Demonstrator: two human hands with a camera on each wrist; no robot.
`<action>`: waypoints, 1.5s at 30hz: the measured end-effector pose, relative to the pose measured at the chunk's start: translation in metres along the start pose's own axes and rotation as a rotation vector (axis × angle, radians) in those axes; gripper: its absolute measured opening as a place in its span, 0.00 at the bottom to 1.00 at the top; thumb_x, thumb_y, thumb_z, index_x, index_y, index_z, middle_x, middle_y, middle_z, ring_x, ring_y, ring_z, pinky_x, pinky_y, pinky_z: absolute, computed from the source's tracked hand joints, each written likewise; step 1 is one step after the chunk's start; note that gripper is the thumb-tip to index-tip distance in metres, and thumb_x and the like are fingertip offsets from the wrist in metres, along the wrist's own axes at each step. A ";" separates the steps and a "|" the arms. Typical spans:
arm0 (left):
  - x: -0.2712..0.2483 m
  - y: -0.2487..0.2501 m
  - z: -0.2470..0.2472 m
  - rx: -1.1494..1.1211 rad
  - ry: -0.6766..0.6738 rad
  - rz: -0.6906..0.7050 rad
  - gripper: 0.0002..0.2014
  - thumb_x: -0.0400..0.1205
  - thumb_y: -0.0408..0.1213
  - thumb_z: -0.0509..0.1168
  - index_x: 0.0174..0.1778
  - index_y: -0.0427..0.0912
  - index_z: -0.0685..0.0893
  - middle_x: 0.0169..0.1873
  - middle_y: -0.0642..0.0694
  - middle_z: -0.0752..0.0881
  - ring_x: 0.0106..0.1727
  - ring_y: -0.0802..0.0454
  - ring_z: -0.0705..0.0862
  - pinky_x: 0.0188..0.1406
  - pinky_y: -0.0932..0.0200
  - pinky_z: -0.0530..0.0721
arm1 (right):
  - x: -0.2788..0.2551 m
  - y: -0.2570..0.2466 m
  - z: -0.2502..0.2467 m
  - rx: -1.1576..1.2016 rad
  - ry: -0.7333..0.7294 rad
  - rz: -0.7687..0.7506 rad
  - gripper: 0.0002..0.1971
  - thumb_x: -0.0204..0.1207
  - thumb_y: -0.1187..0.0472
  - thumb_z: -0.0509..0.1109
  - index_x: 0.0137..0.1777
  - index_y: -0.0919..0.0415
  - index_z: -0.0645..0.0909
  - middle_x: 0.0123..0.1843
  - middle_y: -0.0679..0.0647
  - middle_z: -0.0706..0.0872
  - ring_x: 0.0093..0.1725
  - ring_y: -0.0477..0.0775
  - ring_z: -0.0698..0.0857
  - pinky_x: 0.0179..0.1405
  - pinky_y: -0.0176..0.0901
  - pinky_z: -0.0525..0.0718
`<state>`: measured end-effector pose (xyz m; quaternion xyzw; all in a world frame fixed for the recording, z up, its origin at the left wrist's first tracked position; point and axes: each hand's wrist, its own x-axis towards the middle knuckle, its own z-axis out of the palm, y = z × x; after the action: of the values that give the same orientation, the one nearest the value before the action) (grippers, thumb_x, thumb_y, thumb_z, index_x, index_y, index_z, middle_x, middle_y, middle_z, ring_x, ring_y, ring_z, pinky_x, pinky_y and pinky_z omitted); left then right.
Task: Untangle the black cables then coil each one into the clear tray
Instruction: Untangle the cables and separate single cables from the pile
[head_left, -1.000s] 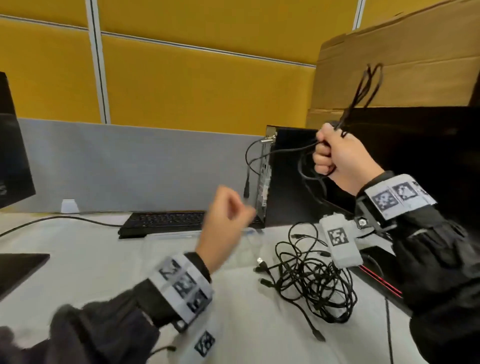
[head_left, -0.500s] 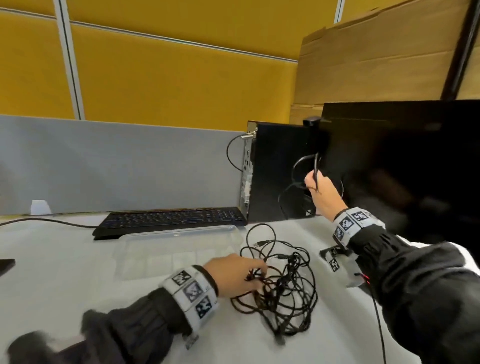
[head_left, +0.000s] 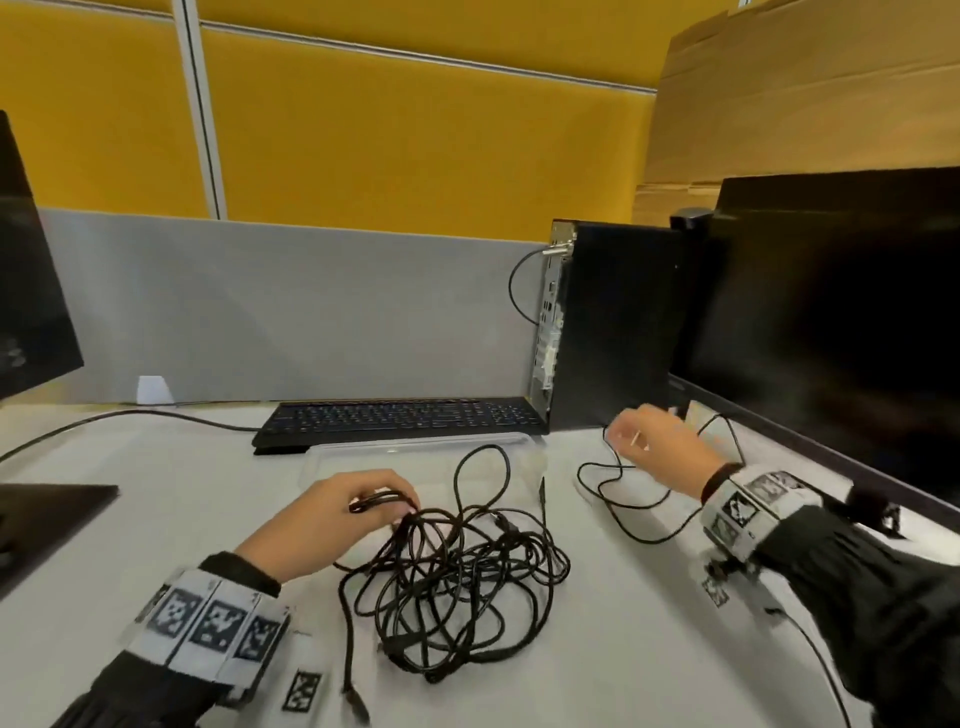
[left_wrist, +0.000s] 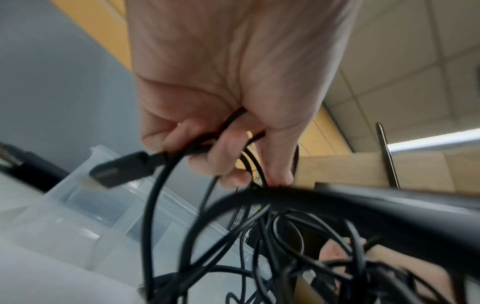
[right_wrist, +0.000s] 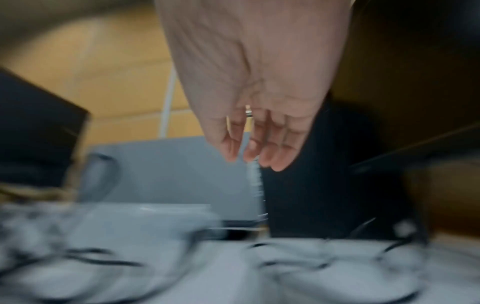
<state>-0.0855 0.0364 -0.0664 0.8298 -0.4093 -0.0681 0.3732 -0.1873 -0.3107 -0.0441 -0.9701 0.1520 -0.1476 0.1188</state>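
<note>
Black tangled cables (head_left: 457, 587) lie lower centre; the left hand (head_left: 332, 519) grips strands, likely anchoring them, while the right hand (head_left: 660, 447), fingers loose, holds nothing.

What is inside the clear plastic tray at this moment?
The clear plastic tray holds no coiled cable. One black loop from the tangled black cables rises before its right part; the left hand hides its near edge.

Yellow partition panels (head_left: 415, 130) above a grey divider (head_left: 311, 312), white desk (head_left: 649, 649), cardboard (head_left: 805, 93) at right.
</note>
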 end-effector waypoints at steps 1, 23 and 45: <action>0.000 -0.002 -0.001 -0.024 0.015 -0.004 0.07 0.81 0.42 0.65 0.44 0.59 0.86 0.44 0.65 0.87 0.49 0.68 0.83 0.56 0.63 0.78 | -0.008 -0.017 0.007 0.135 -0.105 0.036 0.06 0.82 0.53 0.62 0.51 0.52 0.78 0.49 0.53 0.82 0.43 0.50 0.81 0.37 0.35 0.77; -0.013 0.005 -0.013 -0.276 -0.021 0.041 0.32 0.55 0.77 0.66 0.56 0.75 0.76 0.63 0.69 0.74 0.64 0.76 0.72 0.62 0.64 0.74 | -0.058 -0.113 -0.023 0.375 -0.282 -0.135 0.09 0.84 0.58 0.59 0.50 0.51 0.81 0.30 0.48 0.76 0.17 0.41 0.71 0.18 0.33 0.75; -0.013 -0.004 -0.034 -0.517 0.589 0.189 0.10 0.83 0.36 0.58 0.46 0.45 0.86 0.32 0.46 0.87 0.26 0.52 0.81 0.26 0.62 0.80 | -0.020 -0.206 -0.004 0.725 -0.090 -0.558 0.12 0.85 0.64 0.56 0.54 0.60 0.82 0.26 0.52 0.72 0.20 0.42 0.72 0.34 0.56 0.89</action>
<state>-0.0770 0.0666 -0.0469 0.6512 -0.3286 0.1067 0.6757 -0.1535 -0.1146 0.0114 -0.8751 -0.1819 -0.1751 0.4129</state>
